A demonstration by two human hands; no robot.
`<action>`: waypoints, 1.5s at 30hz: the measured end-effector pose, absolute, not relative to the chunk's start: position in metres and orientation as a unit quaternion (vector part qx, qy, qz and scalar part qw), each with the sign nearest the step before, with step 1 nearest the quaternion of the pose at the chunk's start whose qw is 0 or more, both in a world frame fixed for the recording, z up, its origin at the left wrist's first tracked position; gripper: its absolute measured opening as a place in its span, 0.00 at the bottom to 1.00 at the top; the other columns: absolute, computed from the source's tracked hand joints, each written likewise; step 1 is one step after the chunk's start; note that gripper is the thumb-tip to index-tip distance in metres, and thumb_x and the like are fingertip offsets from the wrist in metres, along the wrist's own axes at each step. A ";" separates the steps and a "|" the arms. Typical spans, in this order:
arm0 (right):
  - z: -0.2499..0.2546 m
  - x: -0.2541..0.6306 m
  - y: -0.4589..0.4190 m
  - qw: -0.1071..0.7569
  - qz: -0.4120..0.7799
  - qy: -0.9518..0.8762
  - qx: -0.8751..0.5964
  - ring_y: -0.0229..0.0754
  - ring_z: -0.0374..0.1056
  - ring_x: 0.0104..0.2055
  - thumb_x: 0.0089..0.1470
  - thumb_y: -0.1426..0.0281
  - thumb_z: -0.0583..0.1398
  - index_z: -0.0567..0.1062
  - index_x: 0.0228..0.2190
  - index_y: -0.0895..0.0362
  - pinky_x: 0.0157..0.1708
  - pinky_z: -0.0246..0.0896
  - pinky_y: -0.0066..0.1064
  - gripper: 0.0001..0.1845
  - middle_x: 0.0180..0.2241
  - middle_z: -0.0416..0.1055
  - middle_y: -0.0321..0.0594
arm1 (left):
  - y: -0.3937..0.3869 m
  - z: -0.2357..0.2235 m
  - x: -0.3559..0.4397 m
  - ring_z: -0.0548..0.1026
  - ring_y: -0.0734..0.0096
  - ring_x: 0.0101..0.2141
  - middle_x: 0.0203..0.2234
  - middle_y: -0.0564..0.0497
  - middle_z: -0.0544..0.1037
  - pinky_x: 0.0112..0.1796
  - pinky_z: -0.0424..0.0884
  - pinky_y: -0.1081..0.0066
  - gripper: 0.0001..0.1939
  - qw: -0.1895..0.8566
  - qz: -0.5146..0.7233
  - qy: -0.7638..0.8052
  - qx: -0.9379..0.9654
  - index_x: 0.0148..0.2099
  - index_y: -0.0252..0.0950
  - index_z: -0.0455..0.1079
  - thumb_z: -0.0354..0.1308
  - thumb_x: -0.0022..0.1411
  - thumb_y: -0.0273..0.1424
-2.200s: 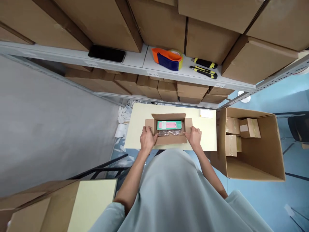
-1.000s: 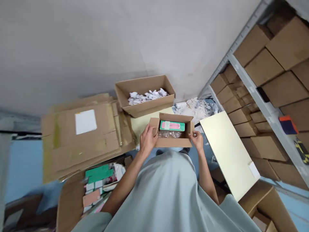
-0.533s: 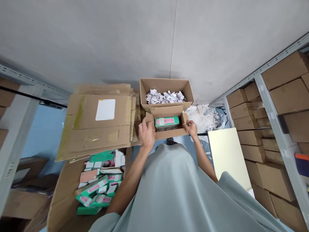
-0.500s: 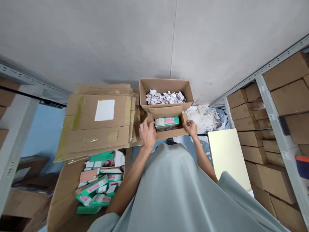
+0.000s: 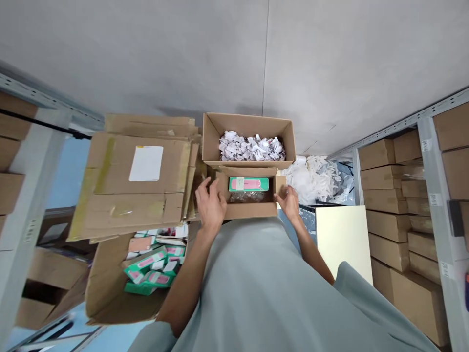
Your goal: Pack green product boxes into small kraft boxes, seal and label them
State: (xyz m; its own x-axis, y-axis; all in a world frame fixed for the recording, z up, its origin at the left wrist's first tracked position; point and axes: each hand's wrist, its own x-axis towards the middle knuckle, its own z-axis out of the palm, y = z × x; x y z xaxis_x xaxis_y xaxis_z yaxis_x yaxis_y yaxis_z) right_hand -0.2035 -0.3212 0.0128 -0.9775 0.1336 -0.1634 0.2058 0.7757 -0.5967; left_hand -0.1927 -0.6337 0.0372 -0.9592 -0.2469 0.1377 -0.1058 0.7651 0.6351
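Observation:
A small open cardboard box [image 5: 251,210] sits in front of me with its flaps up. Inside it, a green and pink product box [image 5: 249,184] lies along the far side, with clear bubble wrap [image 5: 247,196] on the near side. My left hand [image 5: 211,205] is at the carton's left flap, fingers spread and holding nothing. At the opposite end, my right hand [image 5: 288,203] has its thumb and fingers around the edge of the right flap [image 5: 280,183].
Behind stands a larger carton [image 5: 249,164] of crumpled paper [image 5: 252,146]. Flattened cardboard [image 5: 135,205] is stacked at left, above a big carton [image 5: 106,274] of green and pink boxes [image 5: 157,278]. White paper scraps [image 5: 311,178], a cream board [image 5: 342,239] and shelved cartons [image 5: 384,200] are at right.
The small carton has tipped flatter and come slightly nearer to me. My left hand has shifted left with its fingers spreading; my right hand stays by the right flap. The view has shifted.

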 end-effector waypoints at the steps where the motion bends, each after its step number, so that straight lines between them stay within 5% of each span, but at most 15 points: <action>1: 0.022 -0.211 -0.320 0.029 -0.326 0.941 0.082 0.58 0.76 0.60 0.65 0.60 0.68 0.76 0.48 0.55 0.62 0.71 0.48 0.16 0.55 0.80 0.56 | -0.635 0.042 -0.200 0.66 0.39 0.72 0.71 0.30 0.68 0.73 0.62 0.40 0.30 0.108 -0.326 -0.936 0.085 0.72 0.34 0.70 0.58 0.69 0.25; 6: 0.084 -0.277 -0.326 -0.032 -0.334 0.942 0.016 0.54 0.73 0.61 0.77 0.61 0.54 0.78 0.52 0.54 0.65 0.67 0.45 0.16 0.56 0.79 0.54 | -0.638 0.050 -0.255 0.58 0.36 0.78 0.74 0.33 0.67 0.77 0.51 0.38 0.34 0.068 -0.321 -0.945 0.006 0.76 0.37 0.67 0.63 0.71 0.34; 13: 0.102 -0.401 -0.383 0.165 -0.211 0.956 -0.117 0.57 0.76 0.63 0.70 0.60 0.67 0.81 0.58 0.56 0.65 0.69 0.44 0.20 0.59 0.82 0.52 | -0.638 0.025 -0.294 0.70 0.39 0.69 0.58 0.37 0.81 0.78 0.45 0.37 0.23 0.054 -0.306 -0.950 0.012 0.67 0.40 0.77 0.61 0.73 0.37; 18: 0.077 -0.431 -0.428 0.255 -0.132 0.951 -0.117 0.52 0.81 0.56 0.69 0.56 0.70 0.79 0.56 0.65 0.59 0.72 0.40 0.27 0.55 0.84 0.60 | -0.639 0.025 -0.289 0.68 0.39 0.70 0.61 0.36 0.80 0.78 0.44 0.37 0.25 0.048 -0.304 -0.951 0.003 0.69 0.39 0.76 0.59 0.75 0.39; 21: 0.071 -0.431 -0.436 0.257 -0.119 0.953 -0.110 0.50 0.81 0.57 0.69 0.71 0.67 0.79 0.56 0.68 0.60 0.70 0.39 0.18 0.54 0.83 0.62 | -0.639 0.027 -0.287 0.67 0.40 0.70 0.61 0.37 0.80 0.78 0.44 0.37 0.25 0.049 -0.304 -0.952 0.000 0.70 0.39 0.75 0.58 0.76 0.40; 24: 0.075 -0.428 -0.428 0.240 -0.128 0.956 -0.109 0.53 0.80 0.58 0.64 0.80 0.65 0.80 0.57 0.62 0.60 0.71 0.40 0.21 0.55 0.84 0.56 | -0.639 0.026 -0.287 0.68 0.40 0.70 0.60 0.36 0.80 0.78 0.44 0.38 0.25 0.049 -0.304 -0.951 0.000 0.69 0.38 0.76 0.58 0.76 0.40; 32: 0.145 -0.358 -0.370 0.057 -0.337 0.936 -0.084 0.47 0.79 0.46 0.68 0.69 0.59 0.79 0.59 0.54 0.54 0.73 0.38 0.20 0.54 0.82 0.43 | -0.639 0.024 -0.288 0.66 0.40 0.71 0.62 0.36 0.79 0.78 0.43 0.37 0.27 0.055 -0.302 -0.952 -0.008 0.71 0.38 0.74 0.58 0.76 0.41; 37: 0.141 -0.300 -0.364 0.164 -0.355 0.906 -0.162 0.44 0.79 0.43 0.67 0.71 0.64 0.82 0.53 0.52 0.49 0.72 0.32 0.14 0.49 0.84 0.38 | -0.639 0.025 -0.287 0.66 0.38 0.71 0.62 0.35 0.78 0.78 0.44 0.37 0.28 0.057 -0.294 -0.954 -0.009 0.71 0.36 0.74 0.58 0.76 0.41; 45: 0.083 -0.284 -0.391 0.258 -0.196 0.933 -0.155 0.56 0.80 0.58 0.67 0.78 0.64 0.83 0.55 0.55 0.58 0.72 0.39 0.18 0.58 0.83 0.51 | -0.641 0.024 -0.286 0.67 0.37 0.70 0.63 0.35 0.78 0.78 0.44 0.35 0.29 0.053 -0.298 -0.953 -0.015 0.72 0.39 0.73 0.60 0.72 0.37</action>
State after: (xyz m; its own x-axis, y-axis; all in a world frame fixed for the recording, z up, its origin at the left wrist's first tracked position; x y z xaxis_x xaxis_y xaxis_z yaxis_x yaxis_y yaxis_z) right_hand -0.2845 -0.3909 0.0826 -0.8186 -0.3899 -0.4217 -0.1877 0.8756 -0.4452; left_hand -0.2863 -0.6407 0.0242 -0.9939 -0.0039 0.1106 0.0599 0.8217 0.5668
